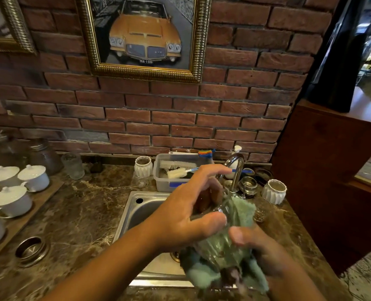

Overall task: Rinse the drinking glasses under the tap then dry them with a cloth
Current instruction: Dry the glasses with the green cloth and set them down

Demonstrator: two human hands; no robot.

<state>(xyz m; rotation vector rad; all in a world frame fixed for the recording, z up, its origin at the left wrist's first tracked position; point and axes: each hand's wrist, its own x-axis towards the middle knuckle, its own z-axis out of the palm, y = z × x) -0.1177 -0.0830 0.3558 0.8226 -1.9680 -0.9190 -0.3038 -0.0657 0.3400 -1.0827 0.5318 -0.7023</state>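
I hold a clear drinking glass [218,240] over the steel sink [136,209], wrapped in a pale green cloth [241,211]. My left hand [186,211] grips the glass near its rim, thumb on the outside and fingers spread over the top. My right hand [265,255] cups the cloth around the lower part of the glass. The curved chrome tap [236,170] stands just behind the glass; no water stream is visible. A ribbed glass [73,166] stands on the counter at the back left.
A plastic tub [165,181] with brushes sits behind the sink. White ribbed jars [274,192] and a small glass [260,213] stand right of the tap. White lidded cups [12,198] fill a wooden tray at left. A metal ring [31,250] is set in the marble counter.
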